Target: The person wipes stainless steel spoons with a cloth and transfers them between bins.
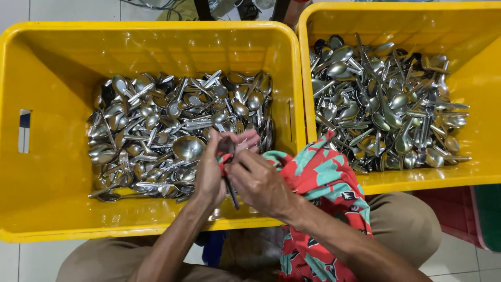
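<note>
Pale floor tiles [62,9] show at the top left and around the person's knees, with two yellow crates set side by side on them; between the hands a single spoon [229,172] is held over the near edge of the left crate [47,62], its dark handle pointing down toward the person; the left hand [209,175] is closed around the spoon from the left, fingers curled at its bowl; the right hand [258,183] grips a red and teal patterned cloth [318,177] pressed against the same spoon, and the cloth trails down over the right forearm and lap; the left crate holds a heap of metal spoons [167,130] lying every way, with a larger ladle-like bowl near the hands; the right crate [469,68] touches the left one and holds a second heap of spoons [386,104]; something red and green lies on the floor at the lower right [469,214].
</note>
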